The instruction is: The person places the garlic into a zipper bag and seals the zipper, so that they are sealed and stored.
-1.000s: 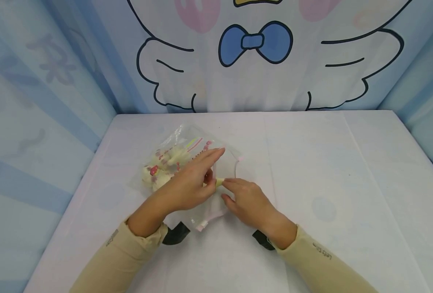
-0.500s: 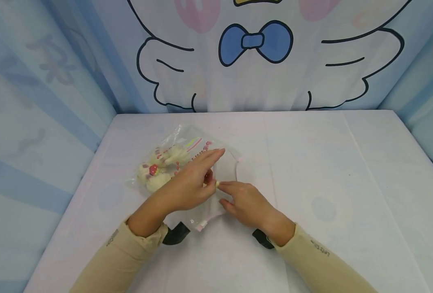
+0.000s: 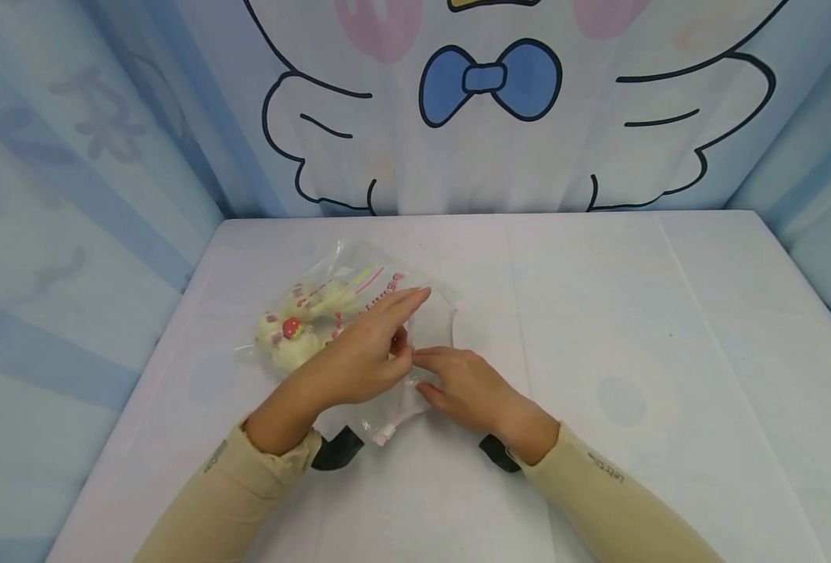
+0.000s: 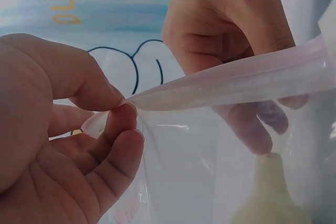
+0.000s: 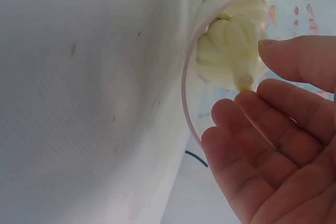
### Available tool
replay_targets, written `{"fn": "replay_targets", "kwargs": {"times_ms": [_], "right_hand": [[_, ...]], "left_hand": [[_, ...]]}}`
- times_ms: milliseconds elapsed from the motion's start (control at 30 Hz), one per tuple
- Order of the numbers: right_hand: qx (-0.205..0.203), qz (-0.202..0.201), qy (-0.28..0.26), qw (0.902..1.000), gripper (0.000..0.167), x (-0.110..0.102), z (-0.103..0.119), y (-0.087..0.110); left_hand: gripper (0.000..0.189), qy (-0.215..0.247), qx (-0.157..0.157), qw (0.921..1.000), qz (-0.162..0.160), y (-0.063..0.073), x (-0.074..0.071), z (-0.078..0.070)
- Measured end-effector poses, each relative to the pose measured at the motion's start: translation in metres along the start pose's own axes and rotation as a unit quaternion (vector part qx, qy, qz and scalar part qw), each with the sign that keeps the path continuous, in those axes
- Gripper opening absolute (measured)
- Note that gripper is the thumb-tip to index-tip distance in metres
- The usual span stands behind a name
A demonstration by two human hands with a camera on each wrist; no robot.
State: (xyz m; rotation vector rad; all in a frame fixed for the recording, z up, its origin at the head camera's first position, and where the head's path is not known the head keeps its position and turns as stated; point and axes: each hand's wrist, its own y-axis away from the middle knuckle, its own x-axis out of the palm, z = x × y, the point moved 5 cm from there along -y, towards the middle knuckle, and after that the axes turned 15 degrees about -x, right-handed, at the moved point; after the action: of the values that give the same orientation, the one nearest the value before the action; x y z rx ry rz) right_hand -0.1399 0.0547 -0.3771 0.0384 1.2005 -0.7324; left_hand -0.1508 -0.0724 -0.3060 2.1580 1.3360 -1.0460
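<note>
A clear zip bag (image 3: 359,256) with a pink sealing edge and red printing lies on the table, holding several pale garlic bulbs (image 3: 294,350) at its left end. My left hand (image 3: 359,356) pinches the bag's rim between thumb and index finger, as the left wrist view shows. With fingers extended, my right hand (image 3: 470,392) reaches through the bag's mouth. Its fingertips touch the stem of the nearest garlic bulb (image 5: 231,45), and its thumb stays apart from it. In the left wrist view that garlic bulb (image 4: 270,198) sits below the fingertips. The head view hides this contact.
A white cloth covers the table (image 3: 633,313). Patterned blue and white curtains (image 3: 485,156) enclose it at the back and both sides. A pink zip slider (image 3: 385,435) sits at the bag's near corner.
My right hand has moved slightly left, deeper into the bag's mouth. The garlic has shifted left inside the bag, and the pale tip between my hands has gone from sight. My left hand stays put.
</note>
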Motion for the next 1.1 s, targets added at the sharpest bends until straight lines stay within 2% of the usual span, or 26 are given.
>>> {"fn": "replay_targets", "kwargs": {"times_ms": [300, 500, 700, 933, 1100], "right_hand": [[0.009, -0.018, 0.005, 0.9998, 0.028, -0.007, -0.003, 0.004], [0.031, -0.063, -0.036, 0.9969, 0.025, -0.020, -0.007, 0.012], [0.028, -0.101, -0.023, 0.9942, 0.025, -0.039, -0.010, 0.018], [0.091, -0.126, -0.056, 0.9863, 0.025, -0.058, -0.020, 0.021], [0.142, -0.153, -0.070, 0.9754, 0.027, -0.062, -0.029, 0.023]], "left_hand": [[0.063, -0.004, -0.003, 1.0000, -0.001, -0.001, 0.000, 0.001], [0.064, -0.005, -0.013, 0.9999, 0.010, -0.001, 0.000, 0.002], [0.064, -0.012, -0.023, 0.9996, 0.015, -0.001, 0.000, 0.002], [0.063, -0.011, -0.025, 0.9995, 0.017, -0.002, 0.001, 0.004], [0.063, -0.005, -0.023, 0.9995, 0.018, -0.001, 0.001, 0.004]]}}
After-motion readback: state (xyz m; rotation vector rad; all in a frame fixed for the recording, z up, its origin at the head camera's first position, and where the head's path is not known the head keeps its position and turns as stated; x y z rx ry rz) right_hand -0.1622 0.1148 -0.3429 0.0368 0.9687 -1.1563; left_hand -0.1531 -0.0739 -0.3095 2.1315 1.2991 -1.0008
